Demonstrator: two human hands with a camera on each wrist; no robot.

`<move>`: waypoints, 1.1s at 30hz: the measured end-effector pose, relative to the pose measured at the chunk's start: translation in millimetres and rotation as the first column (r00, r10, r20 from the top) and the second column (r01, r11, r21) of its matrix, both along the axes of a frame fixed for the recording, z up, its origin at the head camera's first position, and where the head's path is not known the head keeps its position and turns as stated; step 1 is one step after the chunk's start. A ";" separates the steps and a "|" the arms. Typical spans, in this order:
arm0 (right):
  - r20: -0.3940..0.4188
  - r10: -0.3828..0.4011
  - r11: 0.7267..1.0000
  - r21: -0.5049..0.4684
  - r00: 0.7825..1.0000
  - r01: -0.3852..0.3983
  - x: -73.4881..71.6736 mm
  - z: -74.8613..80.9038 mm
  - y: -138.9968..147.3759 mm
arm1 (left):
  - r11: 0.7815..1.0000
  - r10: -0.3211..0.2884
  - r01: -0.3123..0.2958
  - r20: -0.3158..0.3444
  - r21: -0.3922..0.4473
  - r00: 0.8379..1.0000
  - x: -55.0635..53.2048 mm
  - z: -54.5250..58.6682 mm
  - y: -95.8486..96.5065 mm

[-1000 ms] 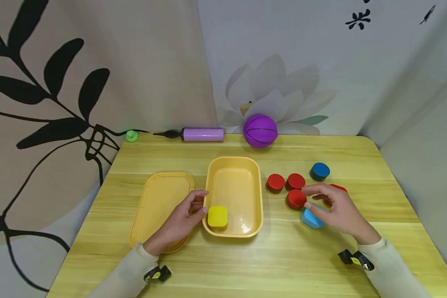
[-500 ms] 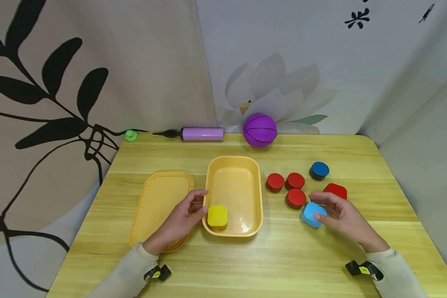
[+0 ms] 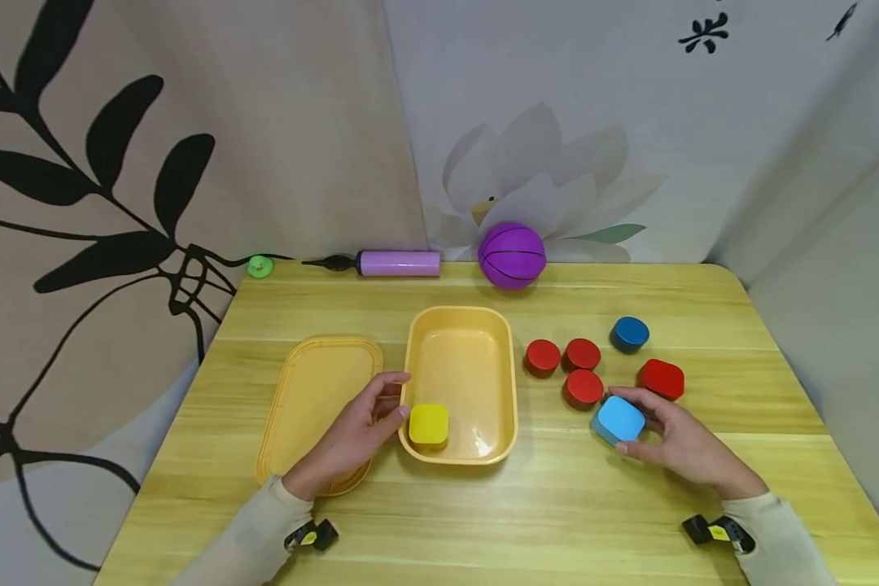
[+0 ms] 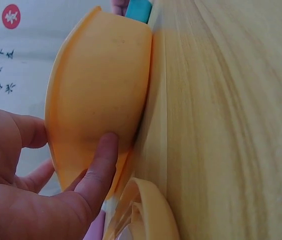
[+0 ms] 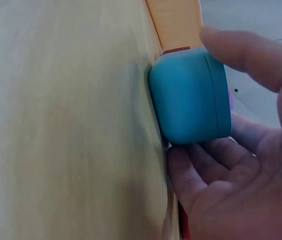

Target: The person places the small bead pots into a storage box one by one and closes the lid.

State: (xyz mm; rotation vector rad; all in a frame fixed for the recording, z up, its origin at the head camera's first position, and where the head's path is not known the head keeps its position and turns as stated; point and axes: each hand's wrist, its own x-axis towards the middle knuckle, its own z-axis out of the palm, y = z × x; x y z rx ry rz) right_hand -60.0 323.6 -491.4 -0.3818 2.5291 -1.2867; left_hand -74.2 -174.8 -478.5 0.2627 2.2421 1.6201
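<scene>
My right hand has its thumb and fingers around opposite sides of a small light-blue rounded-square box on the table. In the right wrist view this blue box shows a lid-like seam, with the thumb at one edge and fingertips at the opposite side. My left hand rests against the left side of a pale orange container. Its fingertips touch the outer wall and rim of the container in the left wrist view. A yellow rounded-square piece sits in the container's near left corner.
Three red round pieces stand between the container and the blue box. Beyond are a red angular piece and a dark blue round one. The orange lid lies left; a purple ball, pump and green duck line the back.
My right hand has moved slightly right and toward me, from over the blue box to around its sides. The red angular piece has come into full view. My left hand has stayed put.
</scene>
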 end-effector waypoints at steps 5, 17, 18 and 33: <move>-0.011 -0.003 1.000 0.000 1.000 0.003 0.4 -0.6 1.6 | 1.000 -0.013 0.013 -0.010 0.002 1.000 -1.0 -0.9 0.5; -0.027 -0.011 1.000 0.008 1.000 0.011 -0.9 14.6 3.2 | 0.999 -0.020 0.020 0.013 0.034 1.000 -0.9 -2.4 1.9; -0.035 -0.005 1.000 0.011 0.999 0.005 -2.0 17.6 2.5 | 0.999 -0.018 0.017 0.012 0.029 1.000 -0.6 -2.0 1.9; -0.155 0.085 0.995 0.057 0.984 -0.077 -25.1 53.0 -34.4 | 1.000 -0.012 0.012 0.008 0.020 1.000 -0.1 -0.6 -2.9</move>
